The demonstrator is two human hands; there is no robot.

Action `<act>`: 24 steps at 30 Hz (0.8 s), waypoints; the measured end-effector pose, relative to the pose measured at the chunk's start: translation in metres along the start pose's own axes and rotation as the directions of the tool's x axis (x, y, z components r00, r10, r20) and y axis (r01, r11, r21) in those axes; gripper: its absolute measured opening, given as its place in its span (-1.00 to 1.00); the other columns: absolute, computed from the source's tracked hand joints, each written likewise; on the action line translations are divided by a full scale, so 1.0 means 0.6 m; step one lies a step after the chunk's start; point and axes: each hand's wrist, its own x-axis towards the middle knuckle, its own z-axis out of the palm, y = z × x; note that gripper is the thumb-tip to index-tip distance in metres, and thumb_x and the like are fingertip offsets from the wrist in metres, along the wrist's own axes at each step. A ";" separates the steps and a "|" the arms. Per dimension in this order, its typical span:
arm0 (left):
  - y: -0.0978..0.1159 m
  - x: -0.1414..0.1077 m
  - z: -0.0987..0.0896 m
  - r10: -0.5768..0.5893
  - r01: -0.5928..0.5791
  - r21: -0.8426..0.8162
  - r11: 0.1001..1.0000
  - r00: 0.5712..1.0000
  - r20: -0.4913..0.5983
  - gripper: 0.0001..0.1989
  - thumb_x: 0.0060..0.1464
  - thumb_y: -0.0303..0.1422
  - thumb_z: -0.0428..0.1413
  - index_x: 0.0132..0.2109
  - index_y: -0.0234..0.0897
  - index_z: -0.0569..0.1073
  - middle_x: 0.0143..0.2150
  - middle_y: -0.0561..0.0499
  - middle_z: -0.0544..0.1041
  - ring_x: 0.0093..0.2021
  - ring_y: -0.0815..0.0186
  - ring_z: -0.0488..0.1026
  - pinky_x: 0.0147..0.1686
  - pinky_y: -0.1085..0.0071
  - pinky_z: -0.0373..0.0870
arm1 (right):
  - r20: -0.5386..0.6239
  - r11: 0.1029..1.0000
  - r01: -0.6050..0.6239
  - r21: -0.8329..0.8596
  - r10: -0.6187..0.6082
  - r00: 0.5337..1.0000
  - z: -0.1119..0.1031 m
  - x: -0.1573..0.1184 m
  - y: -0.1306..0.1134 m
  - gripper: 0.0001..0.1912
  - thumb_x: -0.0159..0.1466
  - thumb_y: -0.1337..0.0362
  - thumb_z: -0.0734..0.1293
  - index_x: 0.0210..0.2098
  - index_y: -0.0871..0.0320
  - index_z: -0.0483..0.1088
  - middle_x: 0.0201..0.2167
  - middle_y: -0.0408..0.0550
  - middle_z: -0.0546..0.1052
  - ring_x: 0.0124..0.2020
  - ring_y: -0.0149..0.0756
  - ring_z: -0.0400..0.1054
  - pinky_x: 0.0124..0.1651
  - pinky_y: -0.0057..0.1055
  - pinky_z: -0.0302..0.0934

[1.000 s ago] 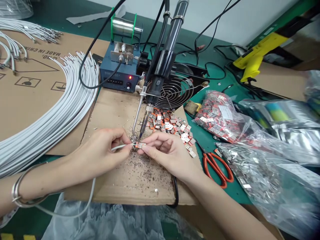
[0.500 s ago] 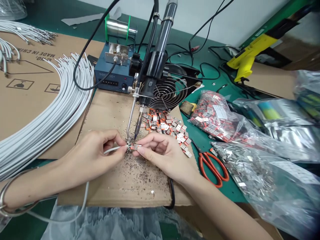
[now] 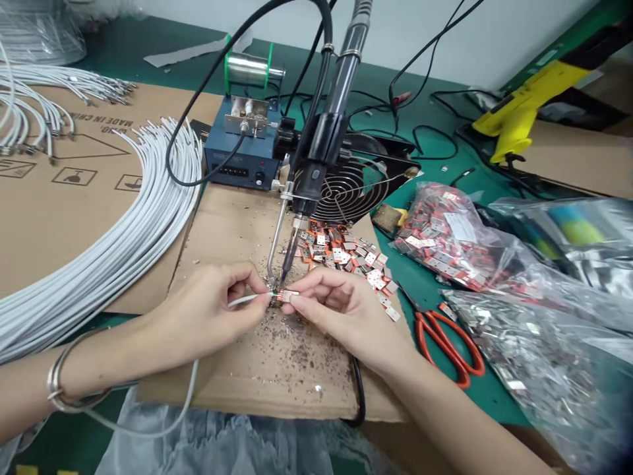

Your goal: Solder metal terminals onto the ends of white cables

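Pinched in my left hand [image 3: 217,303] is a white cable [image 3: 242,301], whose tail loops down below my wrist. My right hand [image 3: 341,307] is closed on a small metal USB connector [image 3: 287,296] with a red-orange part. The cable's stripped end meets the connector between my fingertips. Just above that join is the tip of a soldering iron [image 3: 295,247], fixed in a stand and pointing down. A thin bent metal tube [image 3: 277,237] comes down beside the tip. Whether the tip touches the connector, I cannot tell.
More USB connectors [image 3: 356,257] lie piled behind my right hand, before a fan [image 3: 346,191]. Red-handled scissors [image 3: 448,343] and bags of parts [image 3: 445,231] sit to the right. A bundle of white cables [image 3: 148,218] curves along the left, by the blue soldering station [image 3: 240,152].
The whole view has shifted, so everything appears further right and slightly lower. Both hands keep their hold on the cable and connector under the iron.
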 end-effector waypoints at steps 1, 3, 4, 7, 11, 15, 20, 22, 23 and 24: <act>0.001 0.000 -0.001 -0.005 0.005 0.004 1.000 1.000 0.001 -0.85 0.05 -0.33 0.05 -0.39 -0.28 0.46 -0.64 0.17 0.21 -0.59 0.46 0.11 -0.59 0.51 0.03 | -0.004 1.000 -0.007 -0.006 0.007 1.000 0.000 0.001 0.000 -0.85 0.04 0.29 0.46 -0.44 0.21 0.44 -0.53 -0.06 0.57 -0.48 -0.44 0.47 -0.46 -0.63 0.28; 0.002 -0.001 -0.002 -0.011 0.011 0.017 1.000 1.000 0.008 -0.85 0.05 -0.33 0.04 -0.39 -0.28 0.46 -0.64 0.17 0.22 -0.59 0.46 0.11 -0.59 0.51 0.03 | 0.000 1.000 -0.010 -0.002 0.010 1.000 0.000 0.002 0.000 -0.85 0.04 0.30 0.46 -0.44 0.21 0.44 -0.53 -0.08 0.57 -0.49 -0.45 0.47 -0.46 -0.64 0.28; 0.003 -0.002 -0.002 -0.013 0.013 0.022 1.000 1.000 0.011 -0.85 0.05 -0.33 0.04 -0.39 -0.28 0.46 -0.63 0.16 0.22 -0.59 0.46 0.12 -0.59 0.51 0.03 | 0.008 1.000 -0.008 0.004 0.008 1.000 0.000 0.002 0.000 -0.86 0.04 0.30 0.46 -0.44 0.21 0.44 -0.53 -0.08 0.57 -0.49 -0.46 0.47 -0.45 -0.65 0.29; 0.003 -0.002 -0.003 -0.012 0.012 0.032 0.999 1.000 0.013 -0.84 0.06 -0.32 0.04 -0.39 -0.27 0.46 -0.63 0.16 0.24 -0.59 0.46 0.13 -0.59 0.51 0.03 | 0.024 1.000 0.006 0.014 -0.006 1.000 0.001 0.002 0.003 -0.88 0.06 0.33 0.44 -0.43 0.21 0.44 -0.51 -0.09 0.57 -0.46 -0.47 0.48 -0.40 -0.65 0.31; 0.001 -0.003 -0.004 -0.011 0.011 0.024 1.000 1.000 0.019 -0.83 0.08 -0.30 0.03 -0.37 -0.27 0.46 -0.61 0.15 0.26 -0.57 0.45 0.14 -0.57 0.50 0.05 | 0.021 1.000 0.015 0.005 -0.015 1.000 0.001 0.000 0.005 -0.90 0.09 0.34 0.43 -0.41 0.20 0.44 -0.49 -0.09 0.57 -0.42 -0.44 0.49 -0.39 -0.62 0.32; -0.002 -0.006 -0.003 -0.017 0.017 0.023 1.000 1.000 0.019 -0.82 0.09 -0.29 0.03 -0.36 -0.27 0.45 -0.57 0.13 0.34 -0.56 0.44 0.18 -0.56 0.50 0.09 | 0.034 0.999 0.027 0.035 -0.029 0.999 0.000 -0.001 0.005 -0.90 0.10 0.34 0.44 -0.40 0.19 0.44 -0.48 -0.08 0.58 -0.41 -0.42 0.50 -0.37 -0.60 0.34; -0.002 -0.007 -0.002 -0.025 0.025 0.018 1.000 0.999 0.022 -0.82 0.11 -0.28 0.02 -0.32 -0.26 0.46 -0.52 0.11 0.40 -0.53 0.43 0.24 -0.52 0.49 0.15 | 0.038 0.998 0.027 0.062 -0.029 0.999 -0.002 -0.002 0.004 -0.89 0.09 0.33 0.44 -0.40 0.20 0.44 -0.48 -0.08 0.58 -0.42 -0.43 0.49 -0.40 -0.63 0.32; -0.002 -0.007 -0.002 -0.020 0.020 0.020 1.000 1.000 0.019 -0.82 0.11 -0.27 0.02 -0.32 -0.26 0.46 -0.53 0.11 0.39 -0.54 0.43 0.23 -0.53 0.49 0.14 | 0.041 0.998 0.022 0.055 -0.024 0.999 -0.002 -0.002 0.003 -0.89 0.10 0.33 0.44 -0.39 0.20 0.44 -0.48 -0.07 0.58 -0.42 -0.44 0.49 -0.41 -0.63 0.31; -0.001 -0.007 -0.002 -0.018 0.017 0.023 1.000 1.000 0.017 -0.82 0.11 -0.27 0.03 -0.33 -0.26 0.46 -0.55 0.11 0.37 -0.55 0.44 0.22 -0.54 0.50 0.12 | 0.043 0.999 0.021 0.050 -0.023 0.999 -0.002 -0.002 0.003 -0.89 0.11 0.32 0.43 -0.38 0.20 0.44 -0.47 -0.06 0.58 -0.42 -0.44 0.49 -0.41 -0.63 0.31; -0.001 -0.007 -0.002 -0.016 0.016 0.024 1.000 1.000 0.014 -0.82 0.10 -0.28 0.03 -0.33 -0.26 0.46 -0.56 0.12 0.35 -0.56 0.44 0.20 -0.55 0.50 0.11 | 0.044 0.999 0.020 0.045 -0.022 0.999 -0.002 -0.002 0.003 -0.89 0.11 0.32 0.43 -0.38 0.20 0.44 -0.47 -0.05 0.58 -0.42 -0.44 0.49 -0.40 -0.62 0.31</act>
